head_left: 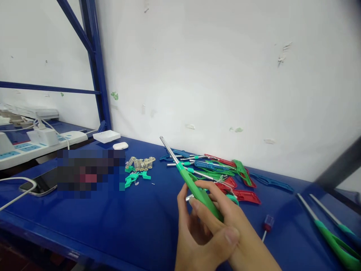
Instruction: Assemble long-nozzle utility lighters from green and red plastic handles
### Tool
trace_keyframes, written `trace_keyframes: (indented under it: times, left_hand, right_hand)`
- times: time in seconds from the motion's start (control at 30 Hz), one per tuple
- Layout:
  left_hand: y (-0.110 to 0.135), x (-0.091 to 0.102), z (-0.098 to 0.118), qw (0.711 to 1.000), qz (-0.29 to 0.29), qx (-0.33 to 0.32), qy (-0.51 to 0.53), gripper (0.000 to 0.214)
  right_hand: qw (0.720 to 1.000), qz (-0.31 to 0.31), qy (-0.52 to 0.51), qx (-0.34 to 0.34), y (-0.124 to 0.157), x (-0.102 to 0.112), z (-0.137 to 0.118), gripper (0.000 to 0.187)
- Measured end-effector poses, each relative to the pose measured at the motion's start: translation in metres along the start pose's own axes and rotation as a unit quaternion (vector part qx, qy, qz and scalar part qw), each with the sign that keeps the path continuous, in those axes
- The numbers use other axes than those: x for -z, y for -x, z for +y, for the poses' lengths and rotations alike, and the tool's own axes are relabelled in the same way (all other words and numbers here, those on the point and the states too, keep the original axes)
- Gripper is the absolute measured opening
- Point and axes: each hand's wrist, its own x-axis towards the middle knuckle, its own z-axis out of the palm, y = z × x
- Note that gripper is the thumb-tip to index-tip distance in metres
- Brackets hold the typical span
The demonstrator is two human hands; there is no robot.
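Both of my hands are closed around a green long-necked lighter (197, 189), held tilted above the blue table, its metal tube pointing up and to the left. My right hand (239, 222) pinches the green body between thumb and fingers. From below, my left hand (190, 241) wraps the handle, its thumb lying across beside my right hand. Part of the handle's lower end is hidden by my fingers. Behind lies a heap of lighter parts: red handle shells (246, 196), blue shells (210, 165) and metal tubes (172, 164).
Clear plastic pieces (143, 163) and teal clips (137, 177) lie left of centre. A screwdriver (269, 223) and two lighters, one green (334, 239), are at right. A phone (42, 182), power strip (76, 137) and white box (107, 136) stand left. A wall rises behind.
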Motion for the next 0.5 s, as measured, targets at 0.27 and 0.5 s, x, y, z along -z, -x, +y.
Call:
trace_keyframes:
  times: [0.27,0.5]
  left_hand:
    - [-0.0040,0.0026,0.0020,0.999,0.040,0.030,-0.016,0.107]
    - [-0.0064,0.0077,-0.0065,0.998,0.034,-0.039,0.024,0.076]
  right_hand:
    - [0.998,-0.026,0.056,-0.001,0.0031,-0.0021,0.0004,0.055]
    - [0.984,-0.050,-0.151,-0.077,0.0020,0.0069,-0.0005,0.087]
